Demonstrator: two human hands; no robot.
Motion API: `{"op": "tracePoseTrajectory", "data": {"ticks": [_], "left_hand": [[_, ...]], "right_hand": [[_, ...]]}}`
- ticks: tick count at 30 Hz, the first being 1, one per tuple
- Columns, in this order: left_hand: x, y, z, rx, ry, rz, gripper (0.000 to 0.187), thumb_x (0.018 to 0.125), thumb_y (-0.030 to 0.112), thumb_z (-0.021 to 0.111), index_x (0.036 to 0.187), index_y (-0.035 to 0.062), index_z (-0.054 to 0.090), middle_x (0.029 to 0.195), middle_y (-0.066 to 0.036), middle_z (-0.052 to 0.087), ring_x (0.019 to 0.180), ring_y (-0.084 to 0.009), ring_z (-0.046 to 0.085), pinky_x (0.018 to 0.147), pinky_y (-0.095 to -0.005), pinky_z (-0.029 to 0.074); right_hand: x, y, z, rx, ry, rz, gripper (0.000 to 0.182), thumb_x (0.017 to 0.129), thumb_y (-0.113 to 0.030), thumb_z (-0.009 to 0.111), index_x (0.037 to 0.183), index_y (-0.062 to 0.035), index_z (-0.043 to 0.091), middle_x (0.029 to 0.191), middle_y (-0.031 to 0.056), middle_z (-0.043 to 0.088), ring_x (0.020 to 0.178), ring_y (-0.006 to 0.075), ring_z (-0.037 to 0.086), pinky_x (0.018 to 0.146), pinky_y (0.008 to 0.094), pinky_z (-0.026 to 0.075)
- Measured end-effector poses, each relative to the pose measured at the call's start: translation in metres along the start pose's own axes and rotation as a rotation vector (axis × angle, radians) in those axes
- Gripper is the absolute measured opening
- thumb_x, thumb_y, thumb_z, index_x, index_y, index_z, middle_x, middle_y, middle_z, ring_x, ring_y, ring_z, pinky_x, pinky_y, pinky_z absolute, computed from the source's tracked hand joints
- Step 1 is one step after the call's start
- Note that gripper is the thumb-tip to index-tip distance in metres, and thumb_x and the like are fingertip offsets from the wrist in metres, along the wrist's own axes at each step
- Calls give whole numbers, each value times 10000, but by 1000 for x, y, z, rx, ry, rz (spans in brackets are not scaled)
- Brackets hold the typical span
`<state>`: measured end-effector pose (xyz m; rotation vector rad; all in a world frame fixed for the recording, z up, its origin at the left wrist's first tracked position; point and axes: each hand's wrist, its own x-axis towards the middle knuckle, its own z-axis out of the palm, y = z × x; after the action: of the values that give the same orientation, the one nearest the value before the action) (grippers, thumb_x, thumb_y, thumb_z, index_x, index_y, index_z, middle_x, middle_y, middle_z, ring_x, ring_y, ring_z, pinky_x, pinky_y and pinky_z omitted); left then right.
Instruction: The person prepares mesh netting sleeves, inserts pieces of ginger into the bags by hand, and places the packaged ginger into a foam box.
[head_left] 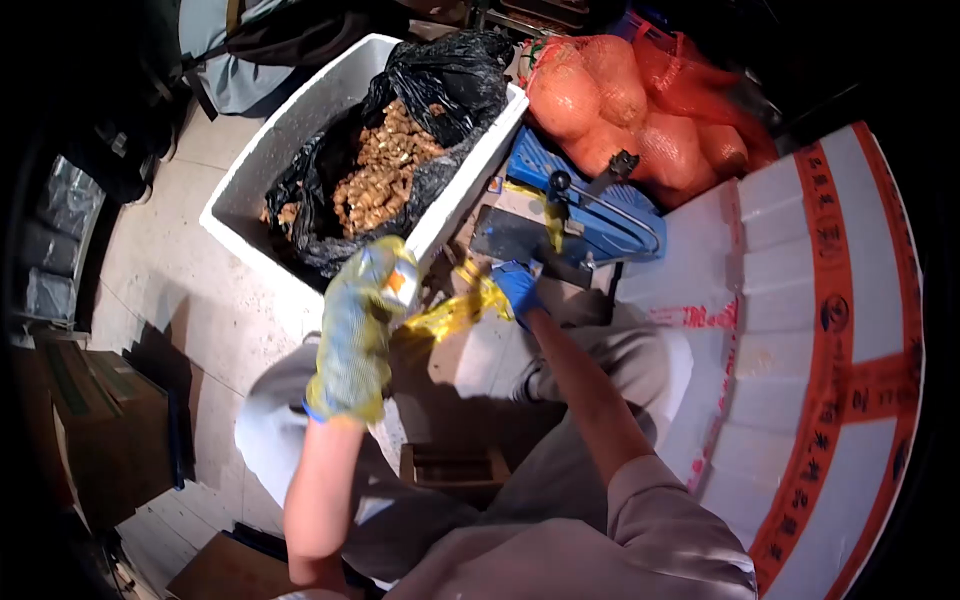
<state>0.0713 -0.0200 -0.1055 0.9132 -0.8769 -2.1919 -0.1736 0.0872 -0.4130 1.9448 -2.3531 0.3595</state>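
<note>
My left hand [362, 300], in a blue glove with yellow mesh netting over the hand and wrist, is raised beside the near corner of the white foam box. Its fingers are closed round a small white item with an orange mark [402, 282], whose kind I cannot make out. My right hand [517, 288], in a blue glove, is closed on the end of a bunched strip of yellow netting [455, 310] that stretches towards my left hand. Just beyond it stands a blue bench device [590, 210] with a black lever and a dark plate, and a yellow strip lies across it.
The white foam box [245, 185] holds ginger [385, 175] in a black plastic bag [445, 75]. Behind the device lies a red net sack of large round produce [630, 100]. A white foam block with red tape [770, 350] stands right; cardboard boxes [120, 430] sit left.
</note>
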Motion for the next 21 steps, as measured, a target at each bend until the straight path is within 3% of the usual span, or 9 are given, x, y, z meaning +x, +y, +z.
{"op": "tracePoseTrajectory", "data": {"ticks": [2, 3, 5, 6, 7, 10, 13, 16, 21], "left_hand": [[0, -1, 18, -43, 159, -68, 175, 794, 176, 525, 897, 37, 545, 742, 5, 539, 689, -76, 514, 623, -197, 411], [3, -5, 21, -28, 182, -112, 183, 787, 171, 535, 908, 35, 543, 751, 1, 542, 696, -80, 516, 626, -197, 411], [9, -6, 29, 6, 258, -249, 201, 772, 156, 557, 927, 30, 538, 772, -9, 549, 712, -84, 522, 628, -200, 416], [12, -3, 38, 18, 309, -341, 210, 764, 146, 568, 935, 28, 536, 785, -16, 553, 720, -86, 527, 627, -203, 420], [15, -4, 42, 26, 340, -330, 219, 756, 138, 580, 940, 28, 536, 798, -19, 556, 723, -91, 532, 626, -204, 422], [34, -11, 52, 81, 391, -308, 234, 750, 121, 586, 956, 25, 530, 828, -27, 555, 740, -100, 534, 636, -208, 424], [50, -20, 50, 150, 401, -300, 243, 751, 107, 578, 971, 22, 520, 852, -33, 548, 760, -105, 531, 654, -212, 423], [58, -26, 45, 186, 392, -302, 252, 753, 93, 571, 986, 18, 511, 877, -39, 541, 780, -110, 527, 671, -215, 423], [58, -30, 36, 191, 368, -299, 270, 755, 70, 557, 1012, 12, 495, 917, -49, 529, 813, -118, 522, 700, -221, 421]], "right_hand": [[24, 32, 45, -134, -47, 195, 107, 696, -111, 468, 745, -96, 562, 779, 103, 551, 766, 260, 535, 676, 362, 428], [37, 45, 48, -115, -80, 142, 99, 675, -132, 500, 741, -95, 564, 763, 108, 551, 752, 257, 543, 665, 369, 432], [77, 58, 72, 348, -110, 775, 297, 650, -294, 577, 828, -57, 584, 840, 161, 563, 752, 315, 546, 677, 389, 439], [88, 72, 101, 220, -15, 682, 305, 678, -325, 531, 746, -36, 600, 813, 190, 571, 735, 351, 546, 677, 390, 445], [101, 80, 106, 186, -127, 644, 376, 661, -354, 564, 848, -29, 580, 907, 181, 556, 831, 347, 524, 731, 398, 425], [132, 93, 114, 127, 65, 480, 453, 614, -341, 632, 958, -63, 534, 986, 135, 509, 957, 276, 462, 814, 385, 365], [146, 93, 114, 124, -121, 592, 436, 604, -353, 643, 933, -86, 544, 933, 108, 506, 900, 266, 467, 770, 390, 367], [147, 87, 122, -21, -49, 603, 376, 624, -352, 629, 894, -104, 543, 869, 90, 513, 840, 246, 463, 702, 389, 358], [130, 61, 114, 71, -111, 554, 303, 647, -301, 592, 870, -100, 551, 874, 74, 521, 853, 245, 458, 721, 399, 345]]}}
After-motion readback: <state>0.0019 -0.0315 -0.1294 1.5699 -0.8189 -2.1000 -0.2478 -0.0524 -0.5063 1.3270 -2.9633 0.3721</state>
